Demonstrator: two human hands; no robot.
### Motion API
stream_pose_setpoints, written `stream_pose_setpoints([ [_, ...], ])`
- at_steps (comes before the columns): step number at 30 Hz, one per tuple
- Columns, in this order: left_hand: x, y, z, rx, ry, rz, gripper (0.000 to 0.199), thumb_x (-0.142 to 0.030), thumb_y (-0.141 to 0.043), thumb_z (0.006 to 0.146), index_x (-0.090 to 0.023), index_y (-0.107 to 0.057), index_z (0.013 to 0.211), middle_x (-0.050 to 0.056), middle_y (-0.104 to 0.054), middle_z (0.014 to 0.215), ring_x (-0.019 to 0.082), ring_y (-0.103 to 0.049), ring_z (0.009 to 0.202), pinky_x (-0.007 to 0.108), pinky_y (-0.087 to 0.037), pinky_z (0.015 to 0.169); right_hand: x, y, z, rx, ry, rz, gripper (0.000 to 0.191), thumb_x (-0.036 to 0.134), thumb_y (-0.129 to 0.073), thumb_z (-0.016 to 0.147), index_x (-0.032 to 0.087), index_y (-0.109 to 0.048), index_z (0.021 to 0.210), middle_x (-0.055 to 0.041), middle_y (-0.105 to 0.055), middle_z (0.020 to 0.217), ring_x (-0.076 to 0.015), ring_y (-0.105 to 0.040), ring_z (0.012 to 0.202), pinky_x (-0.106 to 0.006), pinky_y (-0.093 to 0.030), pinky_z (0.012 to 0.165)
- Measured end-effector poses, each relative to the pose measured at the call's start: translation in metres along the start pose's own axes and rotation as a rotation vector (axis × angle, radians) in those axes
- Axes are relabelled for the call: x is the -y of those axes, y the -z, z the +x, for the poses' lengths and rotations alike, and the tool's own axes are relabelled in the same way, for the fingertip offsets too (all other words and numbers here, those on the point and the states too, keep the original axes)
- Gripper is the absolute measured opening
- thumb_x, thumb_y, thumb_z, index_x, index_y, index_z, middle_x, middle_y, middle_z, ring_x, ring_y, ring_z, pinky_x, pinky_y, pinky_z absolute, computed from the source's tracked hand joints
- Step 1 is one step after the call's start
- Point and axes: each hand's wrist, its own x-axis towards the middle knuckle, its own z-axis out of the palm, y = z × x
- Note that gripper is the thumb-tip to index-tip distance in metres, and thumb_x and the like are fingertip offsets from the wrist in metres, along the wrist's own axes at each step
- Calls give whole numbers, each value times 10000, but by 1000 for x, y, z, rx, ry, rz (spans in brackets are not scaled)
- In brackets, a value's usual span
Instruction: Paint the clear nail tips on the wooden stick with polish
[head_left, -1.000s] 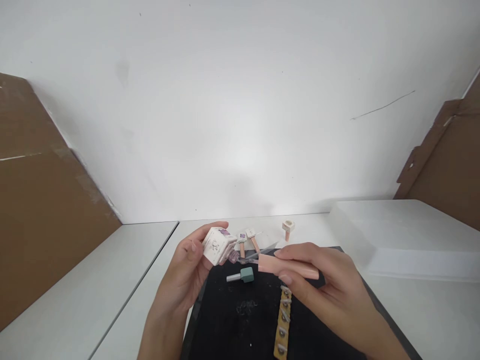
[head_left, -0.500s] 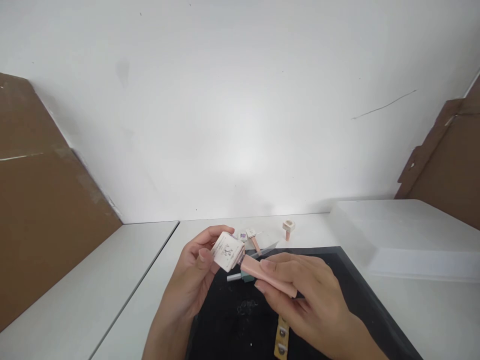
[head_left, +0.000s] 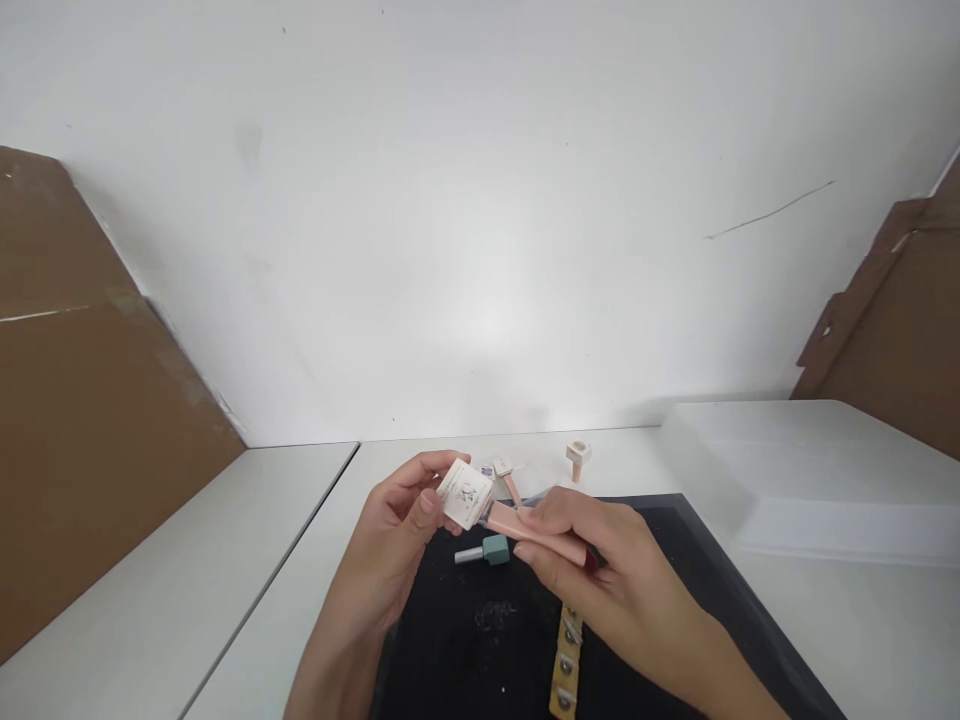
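Between my two hands is a nail polish bottle with a white square body (head_left: 466, 494), a small printed drawing on it, and a long pink cap (head_left: 536, 535). The fingers and thumb of my left hand (head_left: 401, 535) are closed around the white body. My right hand (head_left: 611, 560) pinches the pink cap, which points down to the right. A small dark red patch shows under the right fingers; what it belongs to is hidden. Below the bottle, a green bottle (head_left: 495, 549) with a silver cap lies on the black mat (head_left: 457, 650).
Behind my hands lies another white-and-pink bottle (head_left: 511, 486). Farther right, a similar one (head_left: 577, 458) stands cap-down. A yellow strip with metal studs (head_left: 565, 670) lies on the mat. A white box (head_left: 817, 480) sits right; brown cardboard (head_left: 97, 420) rises at left.
My right hand and the pink cap have risen slightly, and the bottle is tilted less steeply. More of the green bottle and the yellow strip shows now.
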Motion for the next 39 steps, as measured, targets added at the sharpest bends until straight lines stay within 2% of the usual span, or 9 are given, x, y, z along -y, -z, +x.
stream_pose_setpoints([
  [4,-3,-2,-3,55,-17,-35,442,-540,-631,627,-210,-653,920,-9,-588,715,83,-473,615,176,-379,569,0,5,-2,40,-172,288,130,252,-535,845,212,-477,736,73,-301,548,-96,-271,499,-222,-259,470],
  [9,-3,-6,-5,67,-16,-96,478,-555,-649,591,-226,-649,939,-2,-611,761,101,-506,657,189,-404,607,-4,5,-1,79,-327,609,139,310,-571,831,210,-508,757,51,-474,614,-93,-427,561,-208,-339,520],
  [14,-3,3,-6,-93,-30,-14,486,-547,-641,616,-208,-639,964,12,-619,754,128,-529,691,219,-412,658,-8,7,0,-41,-350,561,92,290,-582,833,214,-561,785,19,-616,680,-110,-532,633,-217,-383,570],
  [20,0,24,0,-211,-66,177,420,-501,-591,700,-204,-599,998,27,-630,797,139,-533,722,246,-412,699,-15,21,0,-143,-308,567,124,325,-574,839,216,-597,783,28,-641,589,-60,-380,425,-196,-319,435],
  [24,4,19,7,-29,34,361,335,-405,-603,726,-223,-574,1006,32,-621,931,161,-550,845,267,-418,761,-14,26,1,-129,-327,589,185,365,-546,850,202,-606,785,14,-639,563,-70,-386,423,-205,-310,417],
  [28,12,9,13,152,111,638,339,-422,-588,717,-235,-572,1000,11,-605,847,148,-531,716,267,-426,653,-12,27,0,-113,-341,584,226,366,-521,865,193,-578,731,17,-625,537,-76,-394,427,-214,-308,425],
  [33,32,7,21,405,190,896,327,-405,-604,670,-231,-595,946,-4,-592,815,154,-535,694,257,-421,605,-15,25,-1,-113,-319,565,254,380,-495,876,184,-568,733,15,-619,518,-78,-394,413,-216,-299,414],
  [37,50,9,27,642,222,1071,330,-352,-599,642,-226,-602,947,7,-604,904,160,-555,735,247,-420,612,-13,26,1,-124,-332,545,258,389,-513,863,184,-554,712,13,-613,516,-87,-393,417,-227,-300,421],
  [39,58,9,29,675,251,1152,358,-312,-601,621,-238,-600,971,12,-607,960,170,-564,775,248,-423,625,-12,27,1,-124,-338,541,256,392,-514,861,187,-553,712,15,-607,512,-91,-388,419,-230,-298,424],
])
